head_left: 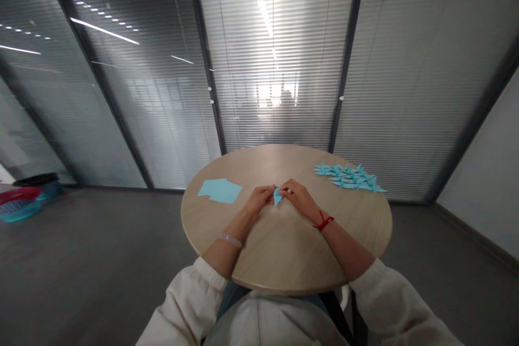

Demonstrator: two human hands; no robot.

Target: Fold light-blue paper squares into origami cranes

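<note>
A small, partly folded piece of light blue paper (278, 196) sits between both hands at the middle of a round wooden table (284, 248). My left hand (260, 198) pinches its left side with closed fingers. My right hand (297, 195), with a red string at the wrist, pinches its right side. A stack of flat light blue paper sheets (219, 190) lies to the left of my hands. Several folded blue paper cranes (349, 177) lie in a cluster at the table's far right.
Glass walls with closed blinds stand behind the table. Coloured baskets (24, 199) sit on the grey floor at the far left. A white wall runs along the right.
</note>
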